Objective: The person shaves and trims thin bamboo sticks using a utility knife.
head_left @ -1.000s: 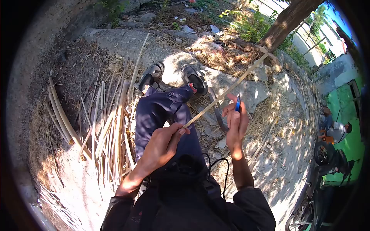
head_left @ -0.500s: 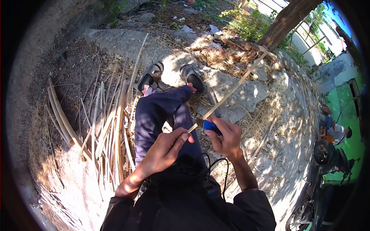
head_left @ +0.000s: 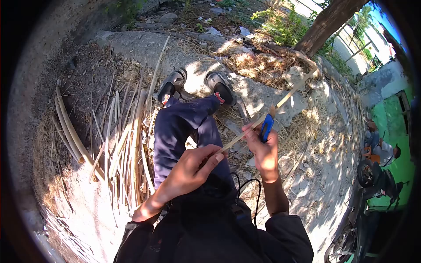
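Observation:
A long, pale strip of what looks like bamboo [head_left: 287, 97] runs from my lap up and to the right, toward the tree. Its near end is pinched in my left hand [head_left: 191, 168], between thumb and fingers. My right hand [head_left: 264, 153] grips a blue utility knife [head_left: 267, 127], held against the strip partway along it. The fingertips of that hand also touch the strip. I cannot make out the blade clearly against the pale wood. Both hands are above my dark trousers [head_left: 171, 136].
Many split strips [head_left: 127, 153] lie piled on the ground at my left, with curved pieces [head_left: 70, 127] beside them. Ahead are a rock slab [head_left: 131, 48], dry shavings [head_left: 258, 63] and a tree trunk [head_left: 331, 24]. At far right are a seated person [head_left: 386, 150] and a motorbike [head_left: 372, 173].
My right hand and the knife have moved up and to the right along the strip, away from my left hand. My left hand has stayed nearly in place on the strip's end.

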Demonstrator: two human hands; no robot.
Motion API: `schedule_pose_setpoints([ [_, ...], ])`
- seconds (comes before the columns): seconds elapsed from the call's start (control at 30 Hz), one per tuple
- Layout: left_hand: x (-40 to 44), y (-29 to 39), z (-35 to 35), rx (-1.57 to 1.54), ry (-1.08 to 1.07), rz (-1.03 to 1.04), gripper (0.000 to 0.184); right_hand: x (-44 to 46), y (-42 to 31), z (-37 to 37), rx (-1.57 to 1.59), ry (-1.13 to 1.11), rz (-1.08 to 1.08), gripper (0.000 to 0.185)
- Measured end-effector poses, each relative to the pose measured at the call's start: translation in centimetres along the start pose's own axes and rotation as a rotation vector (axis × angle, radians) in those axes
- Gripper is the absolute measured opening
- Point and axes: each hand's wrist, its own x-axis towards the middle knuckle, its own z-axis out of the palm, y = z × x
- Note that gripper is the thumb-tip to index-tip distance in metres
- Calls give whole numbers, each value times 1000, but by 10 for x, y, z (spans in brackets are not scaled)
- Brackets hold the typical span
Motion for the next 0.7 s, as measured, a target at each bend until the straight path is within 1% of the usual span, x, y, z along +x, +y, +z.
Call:
schedule_pose_setpoints([
  [0.03, -1, 3, 0, 31, 50, -14, 24, 2, 3, -2, 40, 20, -12, 17],
  [0.07, 0, -1, 1, 30, 51, -16, 24, 3, 4, -3, 79, 39, -25, 15],
  [0.1, 1, -8, 4, 100, 186, 127, 30, 5, 1, -6, 80, 39, -23, 15],
  [0.17, -4, -12, 4, 169, 319, 269, 38, 8, -6, -11, 41, 72, -30, 16],
  [0.2, -9, -11, -2, 214, 297, 206, 39, 10, -4, -10, 41, 120, -67, 17],
  [0.23, -14, -10, -7, 257, 274, 140, 41, 12, -2, -12, 41, 122, -66, 17],
  [0.27, -19, -10, -10, 256, 272, 137, 41, 12, 0, -16, 75, 112, -85, 16],
  [0.33, -24, -9, -14, 324, 274, 69, 39, 15, 1, -20, 107, 101, -104, 16],
  [0.47, -31, -9, -18, 372, 285, 41, 31, 16, -3, -25, 143, 125, -147, 15],
  [0.53, -29, -12, -16, 267, 323, 61, 22, 15, -6, -28, 151, 135, -157, 15],
  [0.57, -29, -11, -16, 267, 323, 63, 22, 15, -7, -31, 166, 135, -148, 16],
  [0.63, -29, -9, -15, 288, 338, 152, 15, 13, -9, -32, 178, 136, -137, 18],
  [0.7, -27, -8, -12, 278, 362, 162, 14, 12, -13, -30, 87, 159, -180, 32],
])
